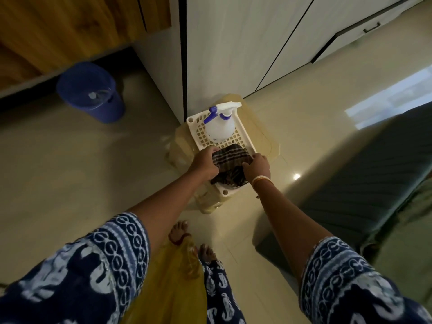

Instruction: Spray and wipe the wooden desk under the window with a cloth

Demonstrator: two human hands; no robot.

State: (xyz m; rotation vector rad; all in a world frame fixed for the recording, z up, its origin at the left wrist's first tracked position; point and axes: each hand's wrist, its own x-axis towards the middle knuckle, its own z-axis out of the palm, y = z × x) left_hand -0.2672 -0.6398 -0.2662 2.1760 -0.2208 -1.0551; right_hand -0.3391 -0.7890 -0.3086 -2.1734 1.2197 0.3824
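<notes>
Head view, looking steeply down at a pale tiled floor.

White lattice basket [195, 119] sits on a low beige plastic stool [266, 141], close against the foot of a white cabinet [233, 43]. In the far end of the basket a white spray bottle [220, 128] with blue trigger and collar stands upright, nozzle pointing right.

The near end of the basket holds a dark striped cloth [230, 157], bunched, its lower part spilling toward the basket's near rim.

Left hand [204, 163] grips the cloth's left edge, fingers curled over it. Right hand [258, 167] grips the right edge, fingers curled in; pale and orange bangles on that wrist. Both hands are on the cloth at once, the cloth between them. Whether the cloth is lifted clear of the basket floor cannot be told.

Wooden desk [70, 26] shows only as a grain-patterned panel at upper left, well apart from the hands. Blue bin [91, 92] stands on the floor beneath it.

Bare feet and blue-and-white patterned sleeves at the bottom of the view. Dark ribbed mat [362, 183] at right.
</notes>
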